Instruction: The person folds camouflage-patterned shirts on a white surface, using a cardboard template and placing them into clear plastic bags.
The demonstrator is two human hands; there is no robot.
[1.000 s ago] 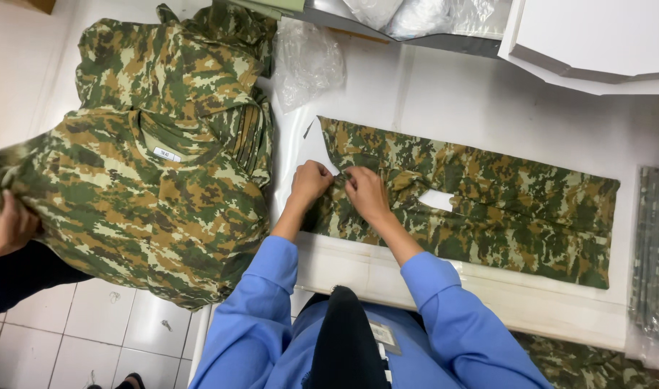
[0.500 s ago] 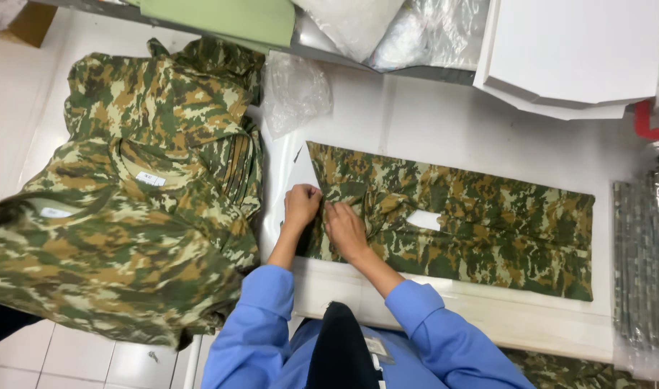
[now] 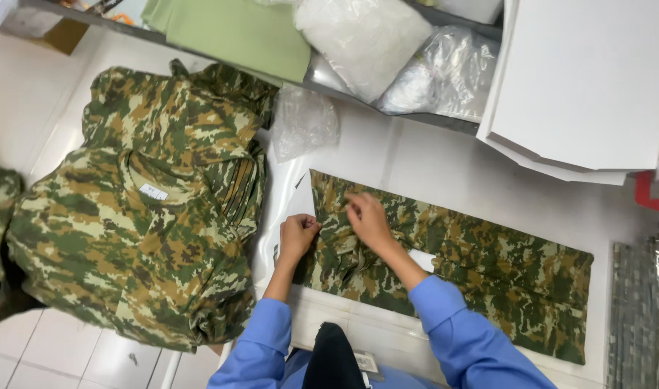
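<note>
A long folded camouflage garment (image 3: 488, 266) lies flat across the white table (image 3: 444, 158). My left hand (image 3: 298, 234) is closed at the garment's left edge, pinching the bunched cloth there. My right hand (image 3: 367, 218) rests on top of the garment just to the right, fingers bent and pressing or gripping the fabric near its upper left corner. A white card or paper (image 3: 300, 194) sticks out under that left end. Both my sleeves are blue.
A tall pile of camouflage shirts (image 3: 149, 216) fills the left. Behind lie a crumpled clear bag (image 3: 304, 122), a green cloth (image 3: 236, 32), white filled bags (image 3: 365, 36) and stacked white boards (image 3: 581, 86). A packed camouflage item (image 3: 642, 310) sits at the right edge.
The view has tilted so the table sits lower. My hands stay at the garment's left end; the cloth there is now bunched. Another person's hand at the left pile is gone from view.
</note>
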